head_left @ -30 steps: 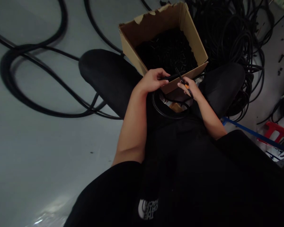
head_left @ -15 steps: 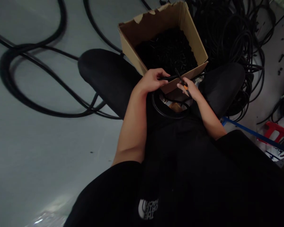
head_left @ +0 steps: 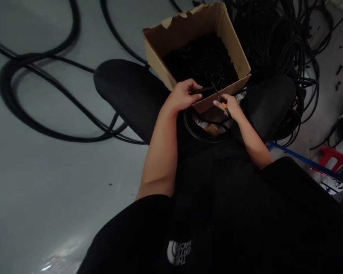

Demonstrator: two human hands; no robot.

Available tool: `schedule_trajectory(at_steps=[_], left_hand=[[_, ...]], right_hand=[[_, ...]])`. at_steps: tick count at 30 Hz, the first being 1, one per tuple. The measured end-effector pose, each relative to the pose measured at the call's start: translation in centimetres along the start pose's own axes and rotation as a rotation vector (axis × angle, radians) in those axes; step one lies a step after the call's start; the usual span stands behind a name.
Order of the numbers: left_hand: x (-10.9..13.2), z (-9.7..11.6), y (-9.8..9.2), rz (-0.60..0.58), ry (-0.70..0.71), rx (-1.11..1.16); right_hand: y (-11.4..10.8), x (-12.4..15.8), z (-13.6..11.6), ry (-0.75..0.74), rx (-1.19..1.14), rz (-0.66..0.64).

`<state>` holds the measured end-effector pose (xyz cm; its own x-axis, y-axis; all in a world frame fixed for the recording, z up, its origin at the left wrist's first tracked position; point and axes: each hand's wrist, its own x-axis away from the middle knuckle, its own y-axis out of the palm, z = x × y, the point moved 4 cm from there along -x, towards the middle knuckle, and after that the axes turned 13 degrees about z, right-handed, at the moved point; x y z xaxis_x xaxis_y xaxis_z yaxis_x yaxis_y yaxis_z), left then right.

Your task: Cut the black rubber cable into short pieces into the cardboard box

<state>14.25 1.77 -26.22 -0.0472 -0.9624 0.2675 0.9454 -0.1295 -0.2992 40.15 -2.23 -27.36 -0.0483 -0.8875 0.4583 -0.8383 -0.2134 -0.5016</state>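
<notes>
Pinching black cable (head_left: 205, 90) crosswise in our left hand (head_left: 183, 96), we hold orange-handled snips (head_left: 224, 105) in right hand (head_left: 230, 106), blades angled far toward cable's right end, above near rim of cardboard box (head_left: 231, 42); black offcuts (head_left: 201, 61) fill box.

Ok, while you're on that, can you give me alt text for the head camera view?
From head height, a seated person's left hand grips a black cable and the right hand holds small orange-handled cutters beside it, above a torn cardboard box full of short black cable pieces. Coiled black cable lies heaped beyond it on a grey floor.
</notes>
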Motion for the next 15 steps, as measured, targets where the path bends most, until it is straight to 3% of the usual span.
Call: schedule_trajectory(at_steps=[4, 11, 15], left_hand=[[0.1, -0.1, 0.3, -0.019, -0.013, 0.093], [-0.4, -2.7, 1.0, -0.068, -0.1, 0.099], [-0.1, -2.4, 1.7, -0.138, -0.103, 0.142]], right_hand=[[0.4, 0.6, -0.7, 0.069, -0.085, -0.016], [1.1, 1.7, -2.8, 0.059, -0.212, -0.131], [1.2, 1.9, -3.3, 0.057, -0.19, -0.123]])
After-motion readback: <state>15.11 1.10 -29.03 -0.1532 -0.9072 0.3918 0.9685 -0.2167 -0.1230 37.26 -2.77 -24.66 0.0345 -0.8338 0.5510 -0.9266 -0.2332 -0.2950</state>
